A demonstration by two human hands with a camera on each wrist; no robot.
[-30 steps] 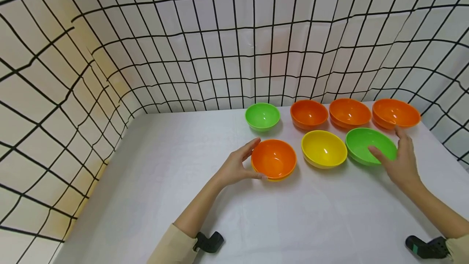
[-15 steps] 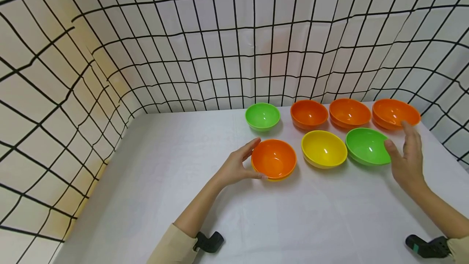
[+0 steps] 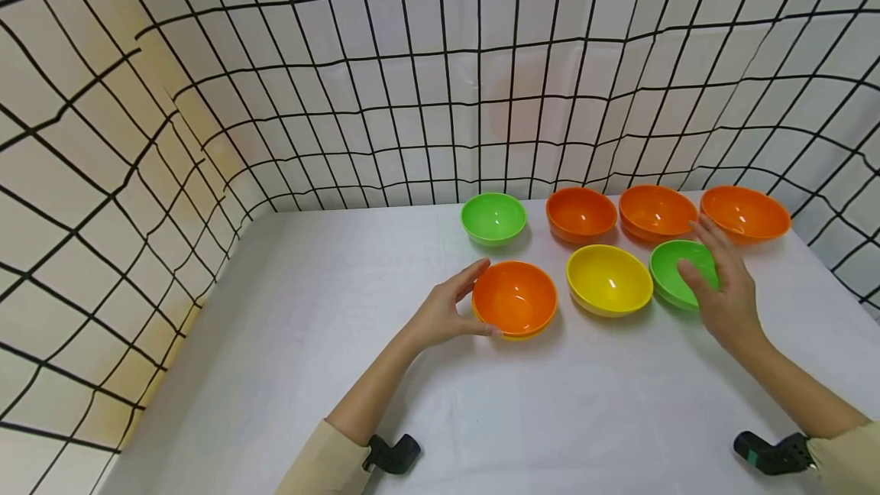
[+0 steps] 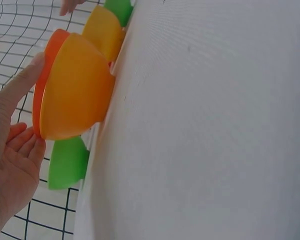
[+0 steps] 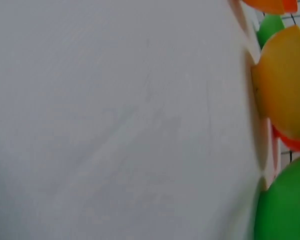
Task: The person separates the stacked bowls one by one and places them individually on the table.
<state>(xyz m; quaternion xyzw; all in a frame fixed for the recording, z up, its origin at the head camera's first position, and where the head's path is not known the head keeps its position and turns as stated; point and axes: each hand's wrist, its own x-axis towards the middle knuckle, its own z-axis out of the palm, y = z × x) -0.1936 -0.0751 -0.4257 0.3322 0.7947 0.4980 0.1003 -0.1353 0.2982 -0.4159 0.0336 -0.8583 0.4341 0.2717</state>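
My left hand (image 3: 450, 312) grips the left side of an orange bowl (image 3: 516, 298), thumb at the near rim and fingers at the far one. That bowl sits nested in a yellow bowl (image 4: 77, 90), whose side shows in the left wrist view. My right hand (image 3: 730, 296) is held over the right part of a larger green bowl (image 3: 677, 273), fingers apart and holding nothing. Between the hands stands another yellow bowl (image 3: 608, 281). In the right wrist view the green bowl (image 5: 287, 210) shows at the lower right, with my hand out of sight.
A small green bowl (image 3: 493, 218) stands behind the nested pair. Three orange bowls line the back right: a left one (image 3: 580, 214), a middle one (image 3: 656, 212) and a right one (image 3: 745, 214). White cloth covers the table (image 3: 275, 342); a black grid net (image 3: 412, 82) rises behind.
My right hand has drawn back from the right orange bowl's front, then shifted left over the larger green bowl. My left hand keeps its hold on the nested orange bowl.
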